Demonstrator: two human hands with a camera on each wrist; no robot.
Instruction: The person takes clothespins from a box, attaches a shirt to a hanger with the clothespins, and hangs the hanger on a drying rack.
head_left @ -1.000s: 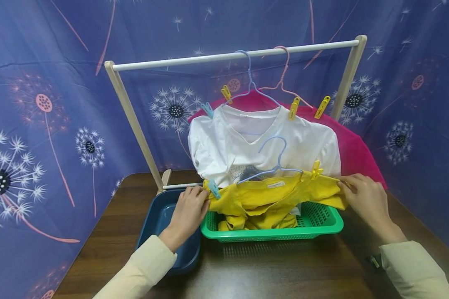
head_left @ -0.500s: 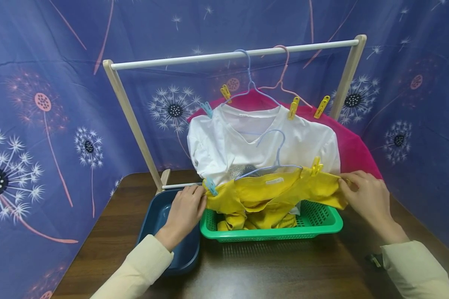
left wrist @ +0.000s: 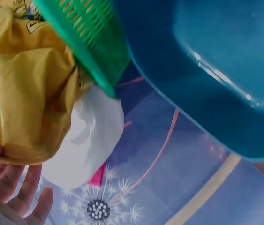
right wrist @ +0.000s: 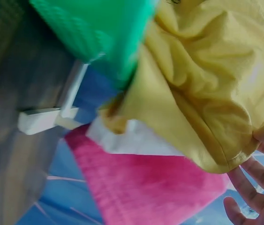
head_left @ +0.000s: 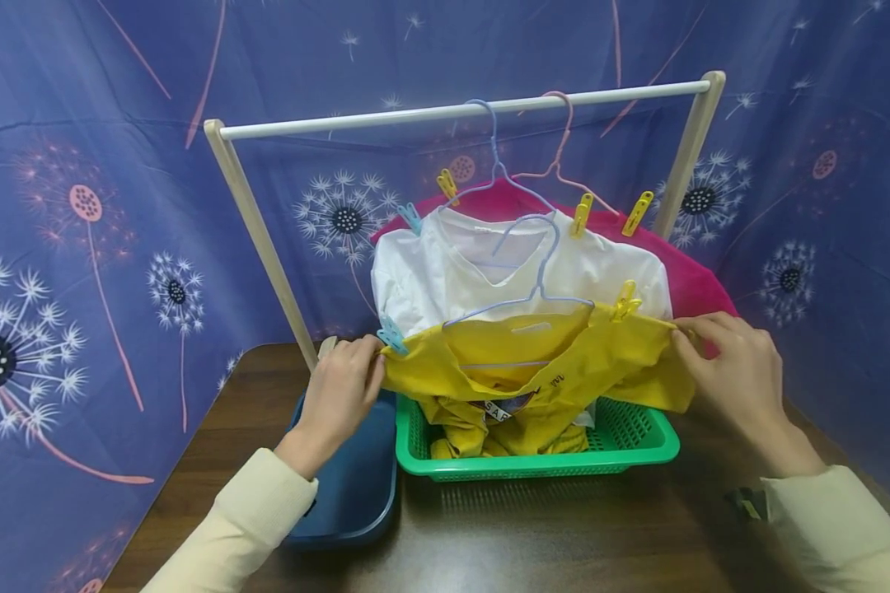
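Observation:
Between my hands stretches a yellow shirt (head_left: 623, 354), its lower part bunched in the green basket (head_left: 541, 468). My left hand (head_left: 339, 395) pinches the shirt's left shoulder, beside a light blue clothespin (head_left: 393, 336). On the other side, my right hand (head_left: 742, 383) pinches the right shoulder between thumb and fingers. A purple hanger (head_left: 541, 276) sits inside the neckline, hook up, with a yellow clothespin (head_left: 626, 301) at its right end. In the left wrist view, the thumb and fingers grip the yellow cloth (left wrist: 28, 103); the right wrist view shows the same grip on the other shoulder.
Behind stands a drying rack with a white rail (head_left: 386, 118). A white shirt (head_left: 415, 280) and a magenta garment (head_left: 700, 272) hang from it on hangers, with clothespins. A dark blue tub (head_left: 356, 494) is at left on the wooden table (head_left: 534, 535).
Both hands have raised the yellow shirt, the left one also moving left. The hanger has risen in front of the white shirt, and more of the yellow shirt's printed front shows.

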